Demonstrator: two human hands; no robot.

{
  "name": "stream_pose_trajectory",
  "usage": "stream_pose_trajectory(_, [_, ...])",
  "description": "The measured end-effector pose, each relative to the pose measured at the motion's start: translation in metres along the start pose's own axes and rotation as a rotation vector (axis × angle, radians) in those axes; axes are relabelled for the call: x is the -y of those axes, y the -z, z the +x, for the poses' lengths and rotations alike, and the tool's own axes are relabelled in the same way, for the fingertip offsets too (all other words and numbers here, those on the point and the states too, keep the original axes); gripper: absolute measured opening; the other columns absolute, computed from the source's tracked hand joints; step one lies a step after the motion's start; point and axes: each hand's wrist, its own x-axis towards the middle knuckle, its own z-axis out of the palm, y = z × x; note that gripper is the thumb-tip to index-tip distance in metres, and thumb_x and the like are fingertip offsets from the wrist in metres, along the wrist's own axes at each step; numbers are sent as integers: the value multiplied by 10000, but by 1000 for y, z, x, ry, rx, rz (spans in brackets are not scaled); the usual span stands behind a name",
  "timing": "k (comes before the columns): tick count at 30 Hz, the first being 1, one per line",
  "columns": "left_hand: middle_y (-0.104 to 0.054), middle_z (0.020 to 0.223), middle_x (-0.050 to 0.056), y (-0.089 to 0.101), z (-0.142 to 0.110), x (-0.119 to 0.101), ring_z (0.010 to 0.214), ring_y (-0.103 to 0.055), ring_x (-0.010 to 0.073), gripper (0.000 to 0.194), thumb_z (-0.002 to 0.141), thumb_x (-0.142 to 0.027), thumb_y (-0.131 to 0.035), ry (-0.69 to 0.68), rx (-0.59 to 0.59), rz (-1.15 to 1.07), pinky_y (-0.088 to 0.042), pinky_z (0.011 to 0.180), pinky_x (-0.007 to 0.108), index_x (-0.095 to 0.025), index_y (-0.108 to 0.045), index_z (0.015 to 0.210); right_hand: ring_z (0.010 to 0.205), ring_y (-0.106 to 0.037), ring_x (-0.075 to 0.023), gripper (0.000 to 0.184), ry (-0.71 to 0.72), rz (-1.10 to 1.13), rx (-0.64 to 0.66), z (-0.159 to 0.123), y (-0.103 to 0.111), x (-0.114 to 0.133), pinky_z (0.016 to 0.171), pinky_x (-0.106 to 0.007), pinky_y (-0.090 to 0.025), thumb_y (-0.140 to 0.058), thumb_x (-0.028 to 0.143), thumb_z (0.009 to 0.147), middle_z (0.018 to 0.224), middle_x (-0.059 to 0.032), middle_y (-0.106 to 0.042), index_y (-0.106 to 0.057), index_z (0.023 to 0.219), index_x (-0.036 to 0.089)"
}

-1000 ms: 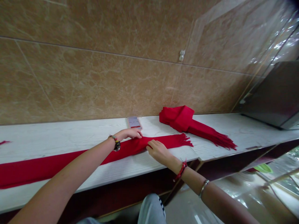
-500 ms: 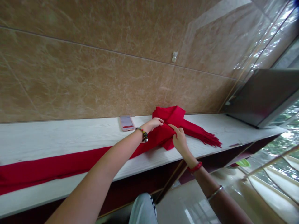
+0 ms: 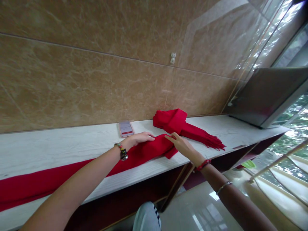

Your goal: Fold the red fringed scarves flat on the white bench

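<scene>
A long red scarf (image 3: 144, 154) runs along the white shelf from the left edge to the middle, where its folded end lies. My left hand (image 3: 141, 138) rests on the scarf's upper edge, its fingers stretched out. At the folded end, my right hand (image 3: 180, 144) has its index finger and thumb closed on the cloth. Just behind lies more red scarf cloth, a looped part (image 3: 176, 118) with a fringed tail (image 3: 204, 136) pointing right. My hands hide whether the two red parts join.
A phone (image 3: 126, 129) with a lit screen lies at the wall behind my left hand. A dark box-shaped appliance (image 3: 267, 96) stands at the shelf's right end. The white shelf (image 3: 72, 136) backs onto brown tiled wall, with open compartments (image 3: 125, 192) below.
Both hands have drawn the near part of the scarf left and toward me, away from the looped part. My left hand has moved left, and my right hand has closed on the cloth.
</scene>
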Motion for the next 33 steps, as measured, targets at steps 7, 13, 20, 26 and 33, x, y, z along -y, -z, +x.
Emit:
stream_pose_trajectory(7, [-590, 1110, 110, -56, 1, -7, 935, -585, 206, 479, 811, -196, -424, -8, -112, 12, -460, 744, 290, -185, -328, 1280, 970, -556, -178, 642, 29, 83, 17, -25, -13, -16, 835, -328, -468, -293, -30, 700, 1155, -112, -522, -406, 1297, 176])
stream_pose_trajectory(13, [-394, 1310, 193, -93, -1, 0, 1167, -427, 300, 528, 802, -145, -394, -121, -388, 590, -377, 903, 401, -158, -325, 1325, 995, -556, -185, 576, 60, 18, 150, -33, -23, -15, 842, -335, -460, -318, -13, 749, 1121, -132, -572, -397, 1298, 143])
stream_pose_trajectory(20, [-307, 1411, 128, -94, 0, 23, 1309, -209, 284, 511, 868, -383, -362, -314, -301, 812, -122, 1048, 516, -162, -346, 1329, 924, -558, -224, 443, 15, -215, 181, -18, -30, 5, 823, -344, -443, -377, 82, 834, 1010, -170, -582, -416, 1275, 75])
stream_pose_trajectory(26, [-238, 1448, 63, -55, 2, 43, 1332, -161, 240, 491, 872, -293, -335, -401, -113, 897, -34, 1036, 547, -257, -285, 1360, 1006, -531, -234, 469, 10, -226, 201, -18, -28, -5, 814, -345, -454, -377, 84, 825, 1172, -177, -525, -407, 1291, 116])
stream_pose_trajectory(33, [-145, 1470, 94, -79, -10, 38, 1345, -106, 234, 565, 896, -494, -225, -434, -40, 767, -107, 1052, 470, -218, -227, 1388, 1253, -332, -267, 548, 22, 73, 254, -11, -17, -21, 972, -417, -361, -490, 210, 796, 1373, -182, -347, -374, 1322, 112])
